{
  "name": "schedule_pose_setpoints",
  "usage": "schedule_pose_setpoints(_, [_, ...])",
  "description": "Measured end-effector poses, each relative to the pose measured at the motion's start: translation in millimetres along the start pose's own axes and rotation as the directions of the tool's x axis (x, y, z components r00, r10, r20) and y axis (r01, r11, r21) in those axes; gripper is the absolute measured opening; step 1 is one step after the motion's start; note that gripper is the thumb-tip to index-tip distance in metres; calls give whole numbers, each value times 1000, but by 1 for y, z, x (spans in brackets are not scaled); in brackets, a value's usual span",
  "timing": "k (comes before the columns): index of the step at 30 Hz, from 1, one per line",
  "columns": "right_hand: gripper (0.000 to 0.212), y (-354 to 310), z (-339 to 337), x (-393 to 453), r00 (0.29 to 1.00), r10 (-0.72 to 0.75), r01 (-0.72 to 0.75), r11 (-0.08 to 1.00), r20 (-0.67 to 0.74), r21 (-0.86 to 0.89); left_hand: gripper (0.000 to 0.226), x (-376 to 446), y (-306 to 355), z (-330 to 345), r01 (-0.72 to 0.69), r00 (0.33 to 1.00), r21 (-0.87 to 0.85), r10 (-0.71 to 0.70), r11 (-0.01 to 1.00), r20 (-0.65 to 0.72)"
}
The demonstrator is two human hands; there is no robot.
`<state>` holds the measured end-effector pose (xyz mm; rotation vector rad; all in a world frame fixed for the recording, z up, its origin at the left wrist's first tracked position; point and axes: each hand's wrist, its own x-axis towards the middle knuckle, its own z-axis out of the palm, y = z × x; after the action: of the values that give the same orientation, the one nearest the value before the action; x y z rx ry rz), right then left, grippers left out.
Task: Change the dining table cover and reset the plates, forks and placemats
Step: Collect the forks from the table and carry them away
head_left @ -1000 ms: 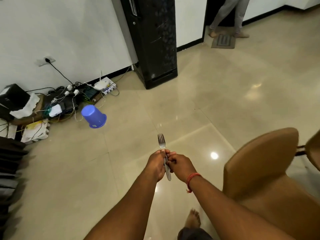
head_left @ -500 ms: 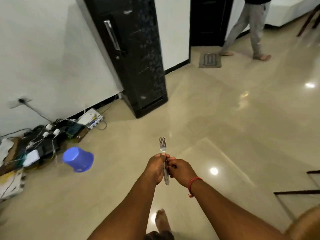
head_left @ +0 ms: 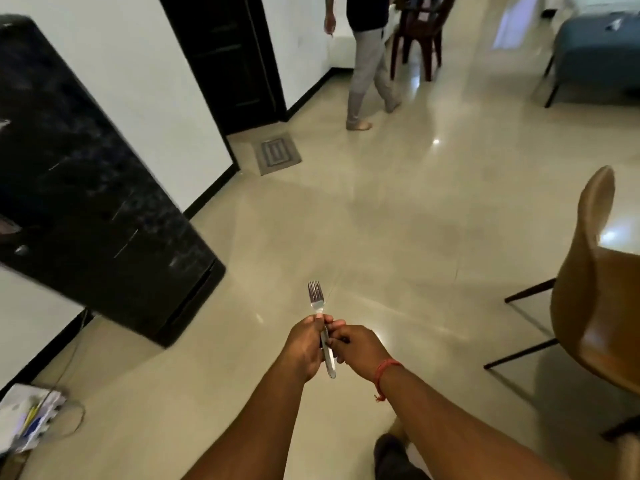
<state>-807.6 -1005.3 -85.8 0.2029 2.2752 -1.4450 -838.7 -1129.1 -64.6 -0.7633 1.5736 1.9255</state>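
A metal fork point(head_left: 318, 300) stands upright in front of me, tines up, over the shiny tiled floor. My left hand point(head_left: 303, 344) is closed around the middle of its handle. My right hand point(head_left: 355, 348), with a red thread at the wrist, pinches the same handle from the right side. The handle's end pokes out below both hands. No table, plates or placemats are in view.
A black fridge point(head_left: 93, 209) stands at the left by the white wall. A brown chair point(head_left: 595, 282) is at the right. Ahead, a person point(head_left: 367, 64) walks away past a grey doormat point(head_left: 277, 152). Papers and cables point(head_left: 31, 415) lie at the lower left.
My view has swung right and forward: the blue bucket and cable pile left the frame, the fridge slid to the left, a brown chair came in. Both hands still hold the fork.
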Motion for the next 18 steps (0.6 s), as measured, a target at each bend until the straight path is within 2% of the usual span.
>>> schedule_pose_setpoints(6, [26,-1,-130,103,998,31,-29,999,-63,28,26,100,81,120,20,999,94,-22,995,28])
schedule_pose_setpoints(11, [28,-5,-265,161,993,24,-26,1000,-114,-14,26,161,138,239,-25,995,171,9,985,98])
schedule_pose_setpoints(15, [13,3,-339,206,977,71,-72,997,-201,3,28,209,177,313,-19,984,218,-20,976,174])
schedule_pose_setpoints(18, [13,10,-393,251,959,90,-84,996,-270,34,27,261,209,370,-27,974,255,-32,967,226])
